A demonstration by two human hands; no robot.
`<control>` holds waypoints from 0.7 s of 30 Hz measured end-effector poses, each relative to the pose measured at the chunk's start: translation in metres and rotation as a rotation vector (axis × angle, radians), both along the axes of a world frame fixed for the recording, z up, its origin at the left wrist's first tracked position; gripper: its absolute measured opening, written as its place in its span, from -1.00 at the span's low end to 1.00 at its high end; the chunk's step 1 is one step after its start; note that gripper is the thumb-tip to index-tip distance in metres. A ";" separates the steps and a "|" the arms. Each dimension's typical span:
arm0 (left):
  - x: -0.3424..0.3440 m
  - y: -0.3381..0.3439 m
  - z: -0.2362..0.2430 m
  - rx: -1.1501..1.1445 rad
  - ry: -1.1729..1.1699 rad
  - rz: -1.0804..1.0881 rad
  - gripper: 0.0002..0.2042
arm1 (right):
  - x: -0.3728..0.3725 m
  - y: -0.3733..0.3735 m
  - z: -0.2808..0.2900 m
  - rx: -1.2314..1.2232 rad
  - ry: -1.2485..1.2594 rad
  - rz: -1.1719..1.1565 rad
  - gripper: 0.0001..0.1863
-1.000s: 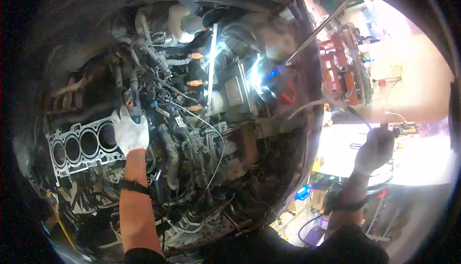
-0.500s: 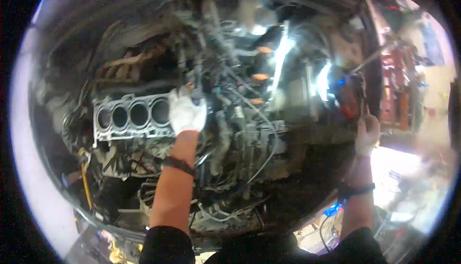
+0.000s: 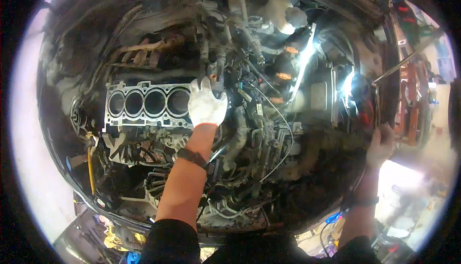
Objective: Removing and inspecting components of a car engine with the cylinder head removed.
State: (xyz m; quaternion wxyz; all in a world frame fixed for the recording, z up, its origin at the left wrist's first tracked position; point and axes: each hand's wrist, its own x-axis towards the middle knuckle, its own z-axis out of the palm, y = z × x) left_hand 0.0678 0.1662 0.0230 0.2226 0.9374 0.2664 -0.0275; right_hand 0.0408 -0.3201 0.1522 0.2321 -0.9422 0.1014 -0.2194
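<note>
My left hand (image 3: pixel 208 104), in a white glove, lies over the right end of a metal engine block (image 3: pixel 149 124) with a row of several round cylinder bores. Its fingers are apart and I see nothing in them. They cover part of the block beside the last bore. Far to the right, my right hand (image 3: pixel 381 146), also gloved, is closed at the side edge of the engine bay. What it holds is hard to make out; a thin dark part stands just above its fingers. A black and red object (image 3: pixel 366 102) lies next to it.
A lit bar lamp (image 3: pixel 304 62) leans beyond several orange connectors (image 3: pixel 283 76). A thin grey cable (image 3: pixel 291 137) curves through the hoses right of the block. A rod (image 3: pixel 408 57) slants over the right edge. A yellow dipstick-like handle (image 3: pixel 91 170) stands front left.
The whole view has shifted, so the engine bay sits further right and a little higher, and the picture is sharper. My left hand stays at the block's right end; my right stays at the edge.
</note>
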 end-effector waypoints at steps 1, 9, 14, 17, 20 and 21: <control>0.001 0.000 0.002 0.003 0.005 -0.003 -0.35 | -0.011 0.023 0.005 0.113 -0.046 0.040 -0.75; 0.012 0.026 0.008 -0.218 0.141 0.025 -0.17 | 0.010 0.295 -0.074 0.813 0.744 0.737 -0.19; 0.018 0.061 0.006 -0.450 0.171 -0.033 -0.39 | 0.047 0.388 -0.142 0.369 0.840 0.637 0.12; 0.022 0.065 0.024 -0.549 0.103 -0.029 -0.47 | 0.064 0.396 -0.150 0.603 0.927 0.651 0.15; 0.028 0.062 0.046 -0.675 0.070 0.005 -0.49 | 0.082 0.393 -0.165 1.098 1.032 0.712 -0.05; 0.028 0.063 0.054 -0.667 0.125 -0.013 -0.47 | 0.091 0.390 -0.151 1.113 1.125 0.761 -0.08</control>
